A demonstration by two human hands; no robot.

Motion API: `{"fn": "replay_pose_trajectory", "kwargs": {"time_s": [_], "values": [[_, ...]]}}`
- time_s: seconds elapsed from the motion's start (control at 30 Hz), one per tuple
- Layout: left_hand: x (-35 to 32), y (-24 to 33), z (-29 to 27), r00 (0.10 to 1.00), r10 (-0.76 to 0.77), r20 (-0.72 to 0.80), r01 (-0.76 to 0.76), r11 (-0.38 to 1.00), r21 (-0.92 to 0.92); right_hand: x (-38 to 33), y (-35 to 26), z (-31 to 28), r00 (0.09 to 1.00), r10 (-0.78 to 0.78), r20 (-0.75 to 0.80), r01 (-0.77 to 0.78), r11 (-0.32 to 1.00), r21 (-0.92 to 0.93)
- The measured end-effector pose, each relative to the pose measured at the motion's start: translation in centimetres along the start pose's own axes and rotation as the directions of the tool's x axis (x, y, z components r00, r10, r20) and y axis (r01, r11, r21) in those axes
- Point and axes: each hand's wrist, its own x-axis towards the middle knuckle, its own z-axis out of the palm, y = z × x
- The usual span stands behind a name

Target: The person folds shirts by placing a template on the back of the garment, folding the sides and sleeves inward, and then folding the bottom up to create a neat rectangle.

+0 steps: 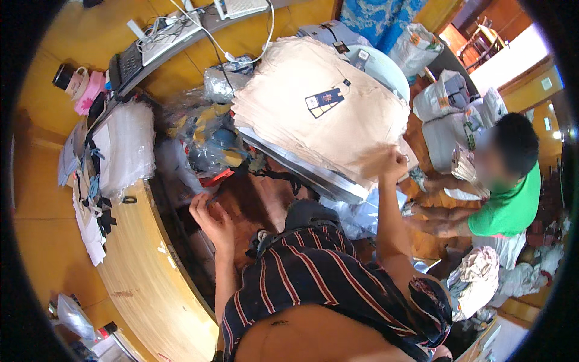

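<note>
A tall stack of folded beige garments [301, 78] lies in front of me, with a dark blue paper tag [324, 101] on the top one. At the stack's near right corner, my right hand [391, 164] is closed on the edge of the beige cloth; its fingertips are slightly blurred. My left hand [212, 220] hovers to the left of the stack, beside the wooden table, its fingers bent and apart. I make out nothing held in it. Under the beige pile, grey and white layers [301, 166] stick out along the near side.
A curved wooden table [139, 241] runs along my left, bearing clear plastic bags [125, 142]. Crumpled plastic packaging [211, 142] lies between table and stack. A light blue tub [392, 69] stands behind the stack. On the right sits a person in green [509, 202] near filled white sacks [437, 142].
</note>
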Motion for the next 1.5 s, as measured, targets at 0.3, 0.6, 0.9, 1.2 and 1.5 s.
{"fn": "replay_pose_trajectory", "kwargs": {"time_s": [0.3, 0.6, 0.9, 1.2, 1.5], "values": [[2.1, 4.0, 0.2, 0.893, 0.360, 0.269, -0.425, 0.872, 0.244, -20.9, -26.5, 7.1, -0.626, -0.371, 0.685, 0.282, 0.711, 0.643], [-11.5, 5.6, -15.5, 0.418, -0.561, -0.714, 0.151, 0.818, -0.554, -28.6, -18.1, 17.1, -0.796, -0.034, 0.604, 0.571, 0.287, 0.769], [-28.2, 12.7, -27.5, -0.179, 0.135, -0.974, 0.646, 0.763, -0.013, -36.4, -19.4, 22.4, -0.318, -0.098, 0.943, -0.575, 0.810, -0.110], [-33.2, 8.3, -42.9, 0.317, 0.392, -0.864, 0.893, 0.183, 0.411, -48.7, -37.2, 22.0, -0.020, -0.861, 0.508, -0.341, 0.484, 0.806], [-29.5, -9.4, -51.3, 0.665, -0.004, -0.746, 0.746, 0.042, 0.665, -71.9, -33.9, 25.8, -0.551, -0.698, 0.458, 0.491, 0.173, 0.854]]}}
